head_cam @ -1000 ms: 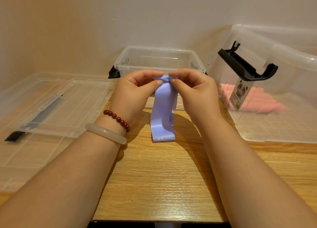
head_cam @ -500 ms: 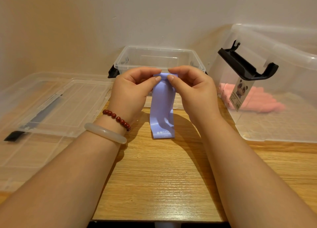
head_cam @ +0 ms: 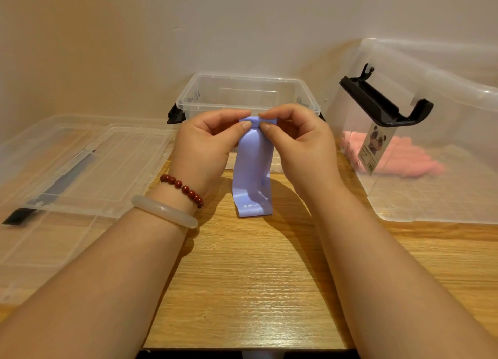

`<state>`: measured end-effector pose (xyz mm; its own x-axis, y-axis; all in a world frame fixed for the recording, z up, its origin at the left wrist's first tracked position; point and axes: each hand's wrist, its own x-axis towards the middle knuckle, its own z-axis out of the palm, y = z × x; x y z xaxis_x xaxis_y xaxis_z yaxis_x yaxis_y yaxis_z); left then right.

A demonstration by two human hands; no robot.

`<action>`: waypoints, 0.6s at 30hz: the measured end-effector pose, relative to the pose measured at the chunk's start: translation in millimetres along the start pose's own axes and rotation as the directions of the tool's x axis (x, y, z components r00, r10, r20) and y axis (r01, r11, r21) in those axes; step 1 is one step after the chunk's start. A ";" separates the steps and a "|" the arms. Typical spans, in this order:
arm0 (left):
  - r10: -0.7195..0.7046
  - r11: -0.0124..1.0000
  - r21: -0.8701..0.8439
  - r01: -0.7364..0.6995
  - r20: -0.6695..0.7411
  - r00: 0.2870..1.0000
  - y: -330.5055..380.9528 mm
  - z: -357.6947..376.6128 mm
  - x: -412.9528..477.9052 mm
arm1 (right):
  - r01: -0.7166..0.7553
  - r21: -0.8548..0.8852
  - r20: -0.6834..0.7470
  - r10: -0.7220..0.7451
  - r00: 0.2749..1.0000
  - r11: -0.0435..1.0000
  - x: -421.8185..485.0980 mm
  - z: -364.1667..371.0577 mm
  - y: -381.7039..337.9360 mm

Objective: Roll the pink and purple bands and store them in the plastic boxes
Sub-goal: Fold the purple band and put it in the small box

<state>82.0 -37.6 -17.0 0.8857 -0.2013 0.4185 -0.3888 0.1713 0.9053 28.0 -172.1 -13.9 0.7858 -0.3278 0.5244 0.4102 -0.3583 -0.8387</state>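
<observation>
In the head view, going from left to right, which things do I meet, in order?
Clear lid → left hand → purple band → right hand → large clear box with pink bands inside. The small clear box behind the hands overlaps them, so it is left out.

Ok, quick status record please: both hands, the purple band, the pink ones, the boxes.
left hand: pinches rolled top end of purple elastic band
right hand: pinches same end
purple elastic band: only top end rolled; lower end on light wooden table
pink rolled bands: inside large clear plastic box, right
small clear plastic box: lid off, behind hands
</observation>
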 end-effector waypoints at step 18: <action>-0.022 1.000 -0.018 0.022 0.027 0.999 -2.9 -1.3 1.2 | 0.020 0.039 -0.039 -0.019 0.999 0.999 1.4 -1.5 1.3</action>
<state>84.5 -37.0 -19.2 0.8869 -0.2306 0.4004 -0.3642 0.1844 0.9129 29.0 -174.3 -14.0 0.7593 -0.3549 0.5454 0.4436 -0.3309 -0.8329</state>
